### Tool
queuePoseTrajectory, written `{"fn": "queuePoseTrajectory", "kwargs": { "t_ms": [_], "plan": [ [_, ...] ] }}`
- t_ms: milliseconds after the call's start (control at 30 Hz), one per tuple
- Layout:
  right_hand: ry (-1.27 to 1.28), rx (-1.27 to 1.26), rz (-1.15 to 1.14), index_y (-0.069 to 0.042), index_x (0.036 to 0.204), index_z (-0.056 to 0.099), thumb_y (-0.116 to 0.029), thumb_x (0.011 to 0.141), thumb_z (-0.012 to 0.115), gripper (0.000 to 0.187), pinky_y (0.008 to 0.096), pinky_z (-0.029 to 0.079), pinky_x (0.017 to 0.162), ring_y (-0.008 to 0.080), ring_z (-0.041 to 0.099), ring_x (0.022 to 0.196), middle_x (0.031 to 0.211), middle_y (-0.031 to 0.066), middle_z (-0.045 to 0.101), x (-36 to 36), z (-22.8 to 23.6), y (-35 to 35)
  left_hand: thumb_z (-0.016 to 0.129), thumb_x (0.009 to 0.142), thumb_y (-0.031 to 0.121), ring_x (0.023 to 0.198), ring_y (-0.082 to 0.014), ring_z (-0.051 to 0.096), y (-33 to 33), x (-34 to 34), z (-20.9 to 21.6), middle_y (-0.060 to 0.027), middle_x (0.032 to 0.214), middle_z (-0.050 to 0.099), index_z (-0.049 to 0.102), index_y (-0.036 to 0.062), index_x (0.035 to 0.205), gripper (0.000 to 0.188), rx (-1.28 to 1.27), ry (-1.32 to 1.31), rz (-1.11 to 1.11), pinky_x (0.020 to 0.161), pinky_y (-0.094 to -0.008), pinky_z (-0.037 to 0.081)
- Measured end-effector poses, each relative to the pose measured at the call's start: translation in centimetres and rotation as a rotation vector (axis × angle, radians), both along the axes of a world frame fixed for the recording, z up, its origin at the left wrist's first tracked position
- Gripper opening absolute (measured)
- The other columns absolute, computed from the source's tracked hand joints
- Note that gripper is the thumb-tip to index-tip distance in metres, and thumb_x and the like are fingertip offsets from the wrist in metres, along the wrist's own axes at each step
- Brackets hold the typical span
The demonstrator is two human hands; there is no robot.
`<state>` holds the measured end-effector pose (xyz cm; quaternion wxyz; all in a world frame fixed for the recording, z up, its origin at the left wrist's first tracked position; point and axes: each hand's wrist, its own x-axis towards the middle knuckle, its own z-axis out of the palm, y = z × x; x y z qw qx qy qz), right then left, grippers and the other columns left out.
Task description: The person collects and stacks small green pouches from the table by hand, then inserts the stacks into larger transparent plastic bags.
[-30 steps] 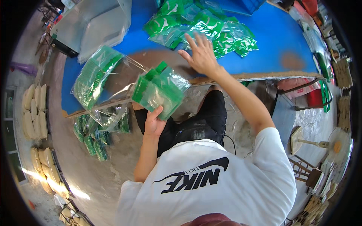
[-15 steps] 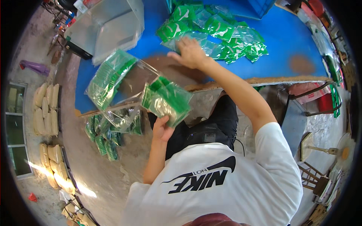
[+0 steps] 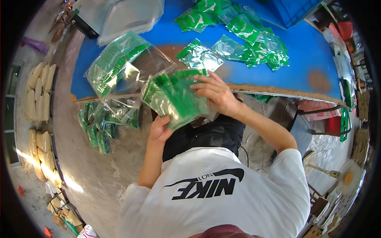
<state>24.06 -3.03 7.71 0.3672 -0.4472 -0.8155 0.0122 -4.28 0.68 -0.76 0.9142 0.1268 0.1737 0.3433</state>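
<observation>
Low over the near edge of the table, my left hand [image 3: 160, 129] grips a fanned stack of green and clear plastic packets [image 3: 174, 97] by its lower corner. My right hand [image 3: 218, 93] is at the stack's right side, its fingers over the edge of a green packet and its thumb hidden. A single packet [image 3: 200, 57] lies on the blue table just beyond the stack. To the left, a large clear bag [image 3: 119, 65] holds rows of green packets and hangs over the table edge.
Loose green packets [image 3: 254, 39] are heaped at the back of the blue table [image 3: 305, 59]. A blue crate [image 3: 291, 14] stands behind them. Clear plastic sheets [image 3: 131, 20] lie at the back left. Filled green bags [image 3: 97, 127] sit below the table's left edge. A fan [image 3: 349, 176] is at the right.
My right hand has come back from the heap to the stack in my left hand. One packet now lies apart, nearer the table edge. The view has shifted slightly.
</observation>
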Motion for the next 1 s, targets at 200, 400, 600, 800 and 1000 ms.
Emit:
{"fn": "queuePoseTrajectory", "kwargs": {
  "t_ms": [200,400,600,800,1000],
  "plan": [
    [0.004,-0.112,-0.272,-0.005,0.119,0.058,0.001,0.078,0.061,0.041,0.0580,0.028,0.116,0.0369,0.042,0.138,0.137,0.0150,0.055,-1.7,0.1,0.6,0.068,0.087,0.006,0.127,-0.0297,0.054,-0.8,2.5,0.6,-0.0119,0.136,0.057,0.046,-0.0008,0.139,0.057,0.055,0.054,0.131,0.112,-0.0465,0.041],
    [0.266,-0.708,-0.021,0.004,0.127,0.054,-0.013,0.094,0.057,0.037,0.0480,0.040,0.105,0.0435,0.050,0.123,0.129,0.0272,0.055,0.3,2.6,0.1,0.067,0.088,0.005,0.130,-0.0274,0.051,-1.3,4.1,-0.2,-0.0113,0.138,0.055,0.043,0.0016,0.142,0.059,-0.018,0.061,0.074,0.115,-0.0444,0.037],
    [-0.261,-0.028,-0.504,0.000,0.132,0.051,-0.031,0.089,0.069,0.056,0.0480,0.039,0.107,0.0473,0.046,0.125,0.136,0.0273,0.049,3.4,-2.6,4.6,0.067,0.085,0.002,0.130,-0.0289,0.051,-0.7,3.4,0.4,-0.0110,0.138,0.055,0.045,0.0030,0.142,0.061,-0.016,0.109,0.131,0.115,-0.0464,0.037],
    [0.013,-0.405,-0.096,-0.005,0.130,0.054,-0.022,0.075,0.080,0.063,0.0445,0.044,0.102,0.0365,0.053,0.123,0.132,0.0167,0.056,4.2,-0.3,-1.1,0.066,0.086,0.001,0.130,-0.0296,0.051,-0.3,1.9,-0.4,-0.0134,0.139,0.054,0.044,0.0000,0.141,0.059,0.015,-0.015,0.051,0.114,-0.0476,0.038],
    [-0.141,-0.214,-0.149,-0.006,0.127,0.054,-0.030,0.061,0.088,0.078,0.0451,0.043,0.103,0.0358,0.051,0.123,0.131,0.0134,0.053,4.1,-0.1,0.5,0.065,0.087,0.000,0.130,-0.0292,0.052,-0.4,2.4,-0.1,-0.0134,0.140,0.054,0.043,0.0007,0.142,0.059,0.002,0.001,0.104,0.114,-0.0474,0.039]
  ]
}}
